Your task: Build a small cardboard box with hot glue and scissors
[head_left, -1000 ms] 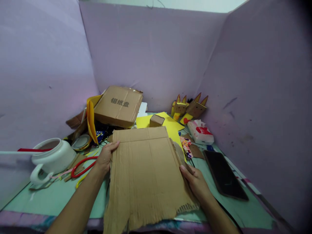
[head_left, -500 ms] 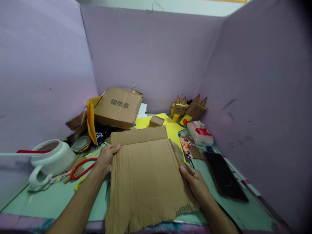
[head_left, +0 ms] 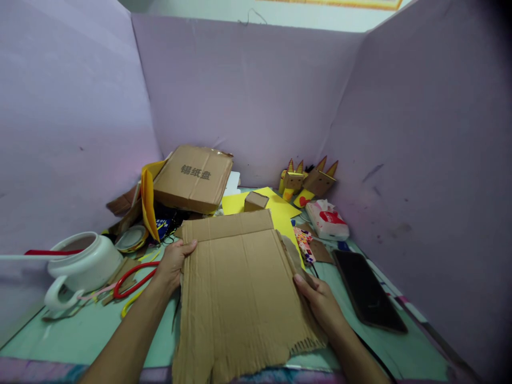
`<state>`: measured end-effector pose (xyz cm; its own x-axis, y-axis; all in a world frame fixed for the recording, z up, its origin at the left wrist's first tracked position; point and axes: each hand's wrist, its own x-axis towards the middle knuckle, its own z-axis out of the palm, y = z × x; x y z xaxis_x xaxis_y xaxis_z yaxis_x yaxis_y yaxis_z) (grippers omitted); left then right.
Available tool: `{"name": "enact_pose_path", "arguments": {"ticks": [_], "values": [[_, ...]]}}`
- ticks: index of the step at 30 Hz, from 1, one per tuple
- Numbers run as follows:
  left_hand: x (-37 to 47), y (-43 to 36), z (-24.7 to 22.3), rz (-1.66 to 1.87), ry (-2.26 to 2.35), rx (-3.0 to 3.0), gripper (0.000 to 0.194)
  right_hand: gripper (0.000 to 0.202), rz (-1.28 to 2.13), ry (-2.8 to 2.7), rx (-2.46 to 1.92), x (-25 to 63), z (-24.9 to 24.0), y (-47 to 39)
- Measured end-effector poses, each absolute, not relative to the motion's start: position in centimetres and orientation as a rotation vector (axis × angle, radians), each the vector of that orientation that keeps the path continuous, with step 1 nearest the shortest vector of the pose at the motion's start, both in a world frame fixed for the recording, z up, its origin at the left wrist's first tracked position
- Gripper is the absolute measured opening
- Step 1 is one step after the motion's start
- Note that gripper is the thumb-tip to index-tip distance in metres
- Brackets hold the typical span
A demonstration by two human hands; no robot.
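A large flat piece of cardboard (head_left: 240,288) with a torn lower edge is held in front of me, tilted over the table. My left hand (head_left: 174,262) grips its upper left edge, thumb on the face and the other fingers hidden behind. On the right edge, lower down, my right hand (head_left: 318,298) pinches the sheet the same way. A fold line crosses the cardboard near its top. Just beyond that top edge, a small cardboard box (head_left: 256,201) rests on yellow paper (head_left: 282,205).
Left are a white teapot-like pot (head_left: 90,261), red scissor-like handles (head_left: 134,280) and a printed cardboard box (head_left: 194,178). Right are a black phone (head_left: 370,290), a tissue pack (head_left: 327,220) and cardboard figures (head_left: 318,181) with pointed ears. Lilac panels (head_left: 248,96) enclose the table.
Both hands keep the same hold on the cardboard. The whole view has shifted very slightly; nothing was let go or picked up.
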<state>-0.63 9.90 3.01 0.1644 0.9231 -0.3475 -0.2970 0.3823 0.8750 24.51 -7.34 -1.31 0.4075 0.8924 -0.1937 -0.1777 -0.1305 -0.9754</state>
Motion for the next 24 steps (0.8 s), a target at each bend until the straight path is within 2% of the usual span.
{"name": "enact_pose_path", "arguments": {"ticks": [15,24], "values": [[-0.44,10.14,2.84,0.985,1.090,0.733,0.007,0.050,1.087,-0.619,-1.306,24.04,-0.79,-7.27],[-0.59,10.34,2.65,0.970,0.992,0.773,0.008,0.050,0.930,-0.582,-1.346,24.27,-1.08,-7.26]]}}
